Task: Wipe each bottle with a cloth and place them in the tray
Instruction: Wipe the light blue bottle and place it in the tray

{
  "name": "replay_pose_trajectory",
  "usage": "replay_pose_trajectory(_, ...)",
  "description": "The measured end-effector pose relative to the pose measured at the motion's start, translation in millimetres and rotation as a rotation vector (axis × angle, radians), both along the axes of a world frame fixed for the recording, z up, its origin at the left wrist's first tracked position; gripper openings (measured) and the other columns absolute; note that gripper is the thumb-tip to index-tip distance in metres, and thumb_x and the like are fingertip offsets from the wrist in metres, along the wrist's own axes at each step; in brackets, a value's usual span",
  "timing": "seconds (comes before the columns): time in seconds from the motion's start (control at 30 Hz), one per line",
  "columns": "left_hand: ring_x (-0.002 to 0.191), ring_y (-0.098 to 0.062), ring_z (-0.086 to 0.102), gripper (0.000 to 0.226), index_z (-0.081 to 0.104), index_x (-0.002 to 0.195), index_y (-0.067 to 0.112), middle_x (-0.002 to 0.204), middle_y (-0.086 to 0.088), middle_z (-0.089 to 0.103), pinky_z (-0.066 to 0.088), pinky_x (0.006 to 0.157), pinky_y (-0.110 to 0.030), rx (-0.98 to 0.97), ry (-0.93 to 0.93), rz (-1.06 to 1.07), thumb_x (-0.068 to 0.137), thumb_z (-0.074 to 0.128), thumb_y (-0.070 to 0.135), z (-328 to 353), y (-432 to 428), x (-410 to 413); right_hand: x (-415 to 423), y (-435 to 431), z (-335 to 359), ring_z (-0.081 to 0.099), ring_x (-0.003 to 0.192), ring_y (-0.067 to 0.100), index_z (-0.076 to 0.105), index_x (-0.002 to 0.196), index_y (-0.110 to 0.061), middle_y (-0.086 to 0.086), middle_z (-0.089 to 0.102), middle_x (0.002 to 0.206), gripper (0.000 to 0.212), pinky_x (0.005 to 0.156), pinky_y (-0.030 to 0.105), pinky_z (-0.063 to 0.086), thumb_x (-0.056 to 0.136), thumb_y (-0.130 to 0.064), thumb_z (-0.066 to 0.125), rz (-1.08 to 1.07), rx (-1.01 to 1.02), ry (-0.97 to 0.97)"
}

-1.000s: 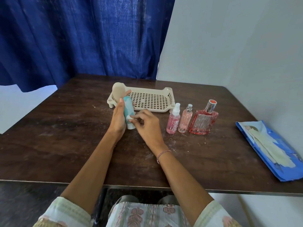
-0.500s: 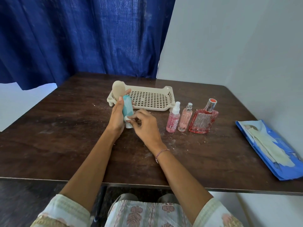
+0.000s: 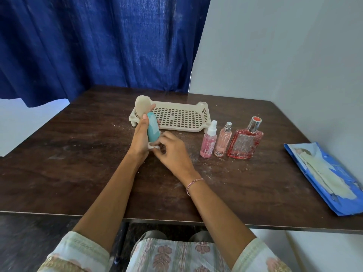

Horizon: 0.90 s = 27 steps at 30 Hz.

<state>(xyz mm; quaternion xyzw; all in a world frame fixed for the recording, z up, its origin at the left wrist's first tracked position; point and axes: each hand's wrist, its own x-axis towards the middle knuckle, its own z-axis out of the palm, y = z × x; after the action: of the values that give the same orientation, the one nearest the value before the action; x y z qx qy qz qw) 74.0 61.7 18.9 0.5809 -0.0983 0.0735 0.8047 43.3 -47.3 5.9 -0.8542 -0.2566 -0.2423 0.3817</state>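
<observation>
Teal bottle (image 3: 153, 128) held upright above the table, near the tray (image 3: 204, 116); left hand (image 3: 140, 139) grips its body, right hand (image 3: 172, 152) pinches cloth (image 3: 152, 146) at its base. Likely light, smooth plastic; grip mid-body.

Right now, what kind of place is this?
Probably a plain room in a home. A blue curtain hangs behind a dark wooden table by a bare wall, and perfume bottles stand beside a plastic tray. The left hand holds a teal bottle; the right hand pinches a cloth.
</observation>
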Motion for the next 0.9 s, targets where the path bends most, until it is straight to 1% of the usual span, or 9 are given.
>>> replay_pose_trajectory(0.1,0.081,-0.002,0.056,0.04,0.049,0.134,0.026,0.097,0.003,0.056,0.05,0.074,-0.02,0.003,-0.001,-0.019,0.104,0.024,0.034,0,0,0,0,1,2,0.054,0.075,0.009,0.067,0.087,-0.003,0.004,0.058,0.089,0.008,0.07,0.023,0.049,0.081,-0.006,0.069,-0.03,0.015,-0.03)
replay_pose_trajectory(0.27,0.092,-0.01,0.051,0.041,0.051,0.133,0.029,0.102,0.0,0.055,0.044,0.094,-0.037,0.084,0.002,-0.085,0.104,0.023,0.036,-2,-3,0,4,-5,5,0.057,0.079,0.009,0.068,0.089,-0.006,0.003,0.061,0.091,0.009,0.07,0.018,0.049,0.081,-0.01,0.07,-0.171,0.162,-0.088)
replay_pose_trajectory(0.4,0.096,-0.004,0.055,0.041,0.05,0.134,0.03,0.107,0.002,0.057,0.043,0.098,-0.033,0.07,-0.009,-0.066,0.105,0.022,0.034,-2,-3,-1,3,-5,3,0.057,0.076,0.009,0.068,0.087,-0.005,0.003,0.061,0.089,0.01,0.071,0.026,0.053,0.079,-0.009,0.073,-0.095,0.108,-0.036)
replay_pose_trajectory(0.47,0.112,-0.014,0.054,0.04,0.051,0.133,0.034,0.121,-0.009,0.057,0.039,0.103,-0.038,0.062,-0.008,-0.059,0.104,0.025,0.036,-2,-2,-1,4,-3,3,0.054,0.076,0.007,0.068,0.087,-0.004,0.003,0.061,0.089,0.009,0.072,0.023,0.05,0.079,-0.007,0.072,-0.102,0.095,-0.035)
replay_pose_trajectory(0.53,0.131,-0.023,0.043,0.039,0.049,0.135,0.035,0.144,-0.018,0.04,0.036,0.11,-0.04,0.066,-0.019,-0.075,0.103,0.026,0.035,-1,-2,-1,5,-4,5,0.053,0.076,0.005,0.068,0.086,-0.004,0.004,0.06,0.088,0.008,0.071,0.018,0.047,0.079,-0.006,0.072,-0.146,0.127,-0.062)
replay_pose_trajectory(0.63,0.117,-0.011,0.056,0.04,0.043,0.139,0.026,0.148,-0.02,0.035,0.047,0.095,-0.026,0.022,-0.057,-0.135,0.105,0.021,0.026,3,-6,-4,11,-8,8,0.055,0.074,0.008,0.068,0.086,-0.004,0.004,0.059,0.087,0.007,0.068,0.024,0.051,0.08,-0.007,0.071,-0.209,0.228,-0.077)
replay_pose_trajectory(0.7,0.113,-0.006,0.058,0.039,0.042,0.137,0.027,0.148,-0.025,0.032,0.049,0.087,-0.021,-0.002,-0.053,-0.14,0.105,0.021,0.024,5,-7,-5,12,-8,9,0.056,0.074,0.008,0.068,0.087,-0.005,0.004,0.06,0.087,0.007,0.068,0.027,0.053,0.081,-0.008,0.071,-0.203,0.24,-0.063)
replay_pose_trajectory(0.8,0.116,-0.012,0.057,0.039,0.046,0.135,0.031,0.146,-0.025,0.035,0.047,0.093,-0.024,0.039,-0.042,-0.117,0.105,0.021,0.028,2,-5,-4,8,-5,6,0.058,0.077,0.01,0.068,0.088,-0.004,0.003,0.06,0.088,0.009,0.07,0.029,0.053,0.08,-0.008,0.072,-0.149,0.183,-0.066)
replay_pose_trajectory(0.9,0.098,-0.007,0.059,0.041,0.05,0.135,0.028,0.127,-0.019,0.056,0.045,0.098,-0.032,0.08,-0.052,-0.103,0.105,0.022,0.031,-1,-3,-2,6,-4,6,0.058,0.081,0.011,0.068,0.087,-0.003,0.005,0.06,0.09,0.009,0.071,0.028,0.053,0.08,-0.007,0.072,-0.114,0.136,-0.087)
